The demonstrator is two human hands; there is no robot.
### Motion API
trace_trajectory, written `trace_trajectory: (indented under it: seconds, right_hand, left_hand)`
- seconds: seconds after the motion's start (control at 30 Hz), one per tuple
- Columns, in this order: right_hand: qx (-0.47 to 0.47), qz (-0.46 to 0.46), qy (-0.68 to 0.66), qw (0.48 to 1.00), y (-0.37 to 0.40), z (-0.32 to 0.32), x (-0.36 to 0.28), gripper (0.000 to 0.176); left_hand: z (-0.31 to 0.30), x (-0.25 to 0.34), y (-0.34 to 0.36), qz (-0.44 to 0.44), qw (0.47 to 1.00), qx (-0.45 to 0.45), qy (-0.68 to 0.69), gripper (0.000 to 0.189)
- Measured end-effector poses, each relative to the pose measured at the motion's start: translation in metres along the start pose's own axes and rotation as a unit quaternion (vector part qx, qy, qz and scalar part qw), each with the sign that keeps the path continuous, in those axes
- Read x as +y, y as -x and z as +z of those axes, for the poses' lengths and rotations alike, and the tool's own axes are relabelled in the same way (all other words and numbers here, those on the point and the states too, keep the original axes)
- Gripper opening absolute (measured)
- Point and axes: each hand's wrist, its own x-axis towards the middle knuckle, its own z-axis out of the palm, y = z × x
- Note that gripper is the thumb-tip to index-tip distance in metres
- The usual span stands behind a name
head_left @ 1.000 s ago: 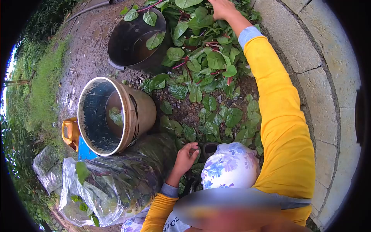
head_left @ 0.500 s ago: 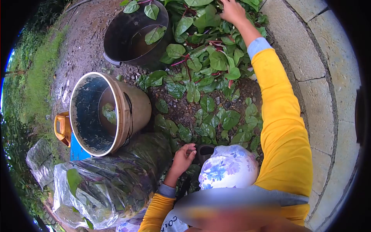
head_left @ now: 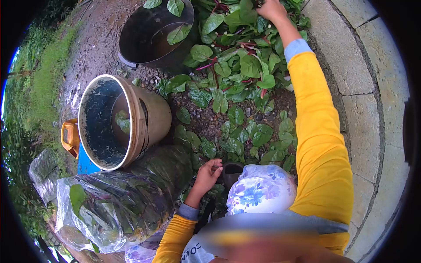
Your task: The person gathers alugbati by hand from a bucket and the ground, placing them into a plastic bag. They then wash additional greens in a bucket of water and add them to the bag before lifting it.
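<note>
My right hand reaches to the top of the view, into a heap of green leaves with red stems. Its fingertips are partly hidden among the leaves, and what they hold is not visible. My left hand is held low at the centre, near my knee in flowered cloth, with its fingers curled and nothing visible in them. Close beside that hand is a dark rubbery opening, perhaps a boot top. Loose leaves lie on the soil between the two hands.
A black tub with murky water and some leaves stands at the upper left. Below it is a pale bucket with water and a leaf. Clear plastic bags of leaves lie lower left, near an orange handle. Concrete blocks edge the right.
My right hand has shifted slightly right and upward, still at the leaf heap. My left hand has barely moved. The view has shifted a little, with the bucket and bags appearing slightly higher.
</note>
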Motion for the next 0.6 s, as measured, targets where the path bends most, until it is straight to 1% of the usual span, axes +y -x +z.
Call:
trace_trajectory:
  seconds: [0.03, 0.07, 0.17, 0.2, 0.23, 0.3, 0.33, 0.4, 0.43, 0.47, 0.57, 0.6]
  right_hand:
    - [-0.004, 0.03, 0.009, 1.0, -0.005, -0.002, -0.007, 0.067]
    - [-0.038, 0.045, 0.022, 0.998, -0.019, -0.004, -0.007, 0.07]
    - [-0.095, 0.081, 0.046, 0.991, -0.034, -0.023, -0.009, 0.068]
    - [-0.094, 0.05, 0.035, 0.994, -0.047, -0.017, 0.004, 0.066]
    - [-0.046, 0.003, 0.093, 0.995, -0.071, 0.004, 0.028, 0.066]
    - [0.05, -0.088, 0.209, 0.973, -0.103, 0.044, 0.063, 0.065]
    - [0.037, -0.001, 0.092, 0.995, -0.058, 0.017, 0.033, 0.065]
    - [-0.026, 0.062, 0.001, 0.998, -0.011, -0.023, -0.012, 0.066]
    - [-0.058, 0.097, -0.046, 0.992, -0.002, -0.028, -0.019, 0.066]
    - [-0.021, 0.096, 0.045, 0.994, -0.015, -0.018, -0.016, 0.066]
    - [-0.013, 0.069, 0.087, 0.994, -0.035, -0.014, -0.006, 0.066]
    - [-0.053, 0.058, 0.092, 0.993, -0.051, -0.014, 0.002, 0.061]
  left_hand:
    - [0.0, -0.002, -0.001, 0.003, 1.0, 0.003, -0.003, 0.031]
    - [0.001, -0.004, -0.004, 0.007, 1.0, 0.002, 0.001, 0.031]
    - [0.002, -0.003, -0.008, 0.018, 1.0, 0.0, 0.009, 0.031]
    - [0.002, 0.001, -0.01, 0.018, 1.0, -0.001, 0.009, 0.031]
    - [0.003, 0.003, -0.012, 0.018, 1.0, -0.001, 0.011, 0.031]
    - [0.003, 0.002, -0.015, 0.021, 1.0, -0.002, 0.013, 0.031]
    - [0.003, 0.0, -0.016, 0.021, 1.0, -0.003, 0.015, 0.031]
    - [0.001, 0.001, -0.016, 0.011, 1.0, -0.004, 0.022, 0.031]
    - [0.001, 0.001, -0.015, 0.004, 1.0, -0.008, 0.023, 0.031]
    - [0.001, -0.002, -0.014, 0.002, 1.0, -0.01, 0.025, 0.031]
    - [0.0, -0.005, -0.019, 0.008, 0.999, -0.009, 0.032, 0.031]
    - [0.0, -0.003, -0.02, 0.01, 0.999, -0.009, 0.035, 0.031]
